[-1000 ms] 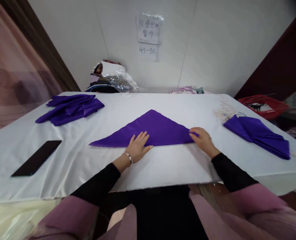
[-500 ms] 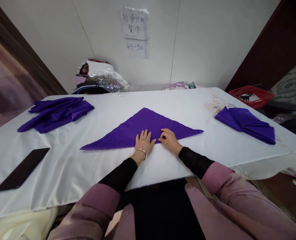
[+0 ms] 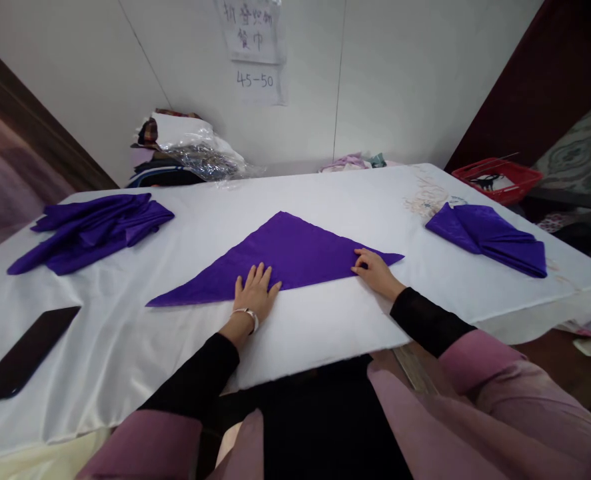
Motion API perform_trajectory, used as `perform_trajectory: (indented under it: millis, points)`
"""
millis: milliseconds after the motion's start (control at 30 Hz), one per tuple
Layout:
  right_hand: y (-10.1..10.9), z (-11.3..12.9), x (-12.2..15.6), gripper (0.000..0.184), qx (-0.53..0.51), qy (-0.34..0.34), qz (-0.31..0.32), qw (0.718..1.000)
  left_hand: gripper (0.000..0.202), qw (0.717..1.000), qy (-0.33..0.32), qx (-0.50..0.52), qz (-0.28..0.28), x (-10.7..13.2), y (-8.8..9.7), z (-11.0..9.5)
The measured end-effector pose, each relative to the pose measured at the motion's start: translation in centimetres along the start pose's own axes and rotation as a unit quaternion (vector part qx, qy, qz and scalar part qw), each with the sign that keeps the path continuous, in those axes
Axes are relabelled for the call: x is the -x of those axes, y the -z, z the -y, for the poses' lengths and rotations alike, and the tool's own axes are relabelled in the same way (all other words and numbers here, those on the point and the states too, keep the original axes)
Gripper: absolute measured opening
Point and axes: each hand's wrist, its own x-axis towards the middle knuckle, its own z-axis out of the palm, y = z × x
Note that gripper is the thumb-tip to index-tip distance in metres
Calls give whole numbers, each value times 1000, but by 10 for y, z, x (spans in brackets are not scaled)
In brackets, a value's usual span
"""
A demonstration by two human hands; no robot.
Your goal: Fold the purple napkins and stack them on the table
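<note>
A purple napkin (image 3: 295, 257) lies on the white tablecloth as a wide triangle, its peak pointing away from me and its long edge towards me. My left hand (image 3: 256, 293) rests flat on that long edge, left of the middle, with fingers spread. Towards the right corner, my right hand (image 3: 375, 272) is on the same edge, thumb and forefinger curled in a pinch at the cloth. Whether any fabric is between those fingertips is hard to see.
A crumpled purple cloth heap (image 3: 95, 230) lies at left, and a folded purple cloth (image 3: 490, 238) at right. A dark flat slab (image 3: 28, 353) is near the left front. Behind stand a plastic-wrapped fabric pile (image 3: 185, 150) and a red basket (image 3: 500, 180). Paper signs (image 3: 254, 57) hang on the wall.
My right hand has slid right along the long edge towards the corner. My left hand has shifted left along it. The napkin keeps its triangle shape; the view has shifted slightly.
</note>
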Motion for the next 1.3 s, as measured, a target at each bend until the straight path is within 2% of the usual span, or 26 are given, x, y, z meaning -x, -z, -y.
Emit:
perform_trajectory:
  millis: [133, 200, 267, 367, 467, 533, 633, 733, 833, 933, 1067, 1300]
  points:
    - [21, -20, 5, 12, -17, -5, -19, 1000, 57, 999, 34, 4, 4, 7, 4, 18]
    - [25, -16, 5, 10, -19, 2, -22, 1000, 56, 998, 54, 22, 9, 5, 8, 19]
    - [22, 0, 2, 8, -22, 33, -28, 999, 54, 998, 55, 44, -2, 1, 14, 10]
    - [1, 41, -5, 11, -37, 106, -24, 993, 50, 997, -29, 60, -35, -7, 20, -17]
    - [-32, 82, -13, 24, -10, 155, 29, 987, 49, 993, -97, 40, -44, -16, 18, -46]
    - [-53, 100, -17, 36, 31, 152, 62, 986, 49, 995, -88, 20, -50, -21, 12, -58]
    - [-73, 116, -24, 52, 70, 129, 92, 985, 51, 999, -44, 11, -27, -28, 3, -62]
    - [-84, 128, -36, 54, 79, 119, 96, 985, 55, 999, -29, 2, 21, -31, -2, -59]
    - [-93, 139, -50, 52, 77, 113, 84, 987, 60, 998, -39, -22, 41, -31, -2, -57]
    - [-104, 140, -58, 49, 60, 87, 85, 991, 60, 998, -42, -27, 46, -30, -2, -57]
    - [-107, 124, -56, 55, 38, 58, 82, 994, 58, 999, -35, -3, 33, -31, -4, -57]
    - [-75, 89, -49, 67, 103, 118, 88, 984, 56, 1000, -25, 6, 9, -30, -3, -59]
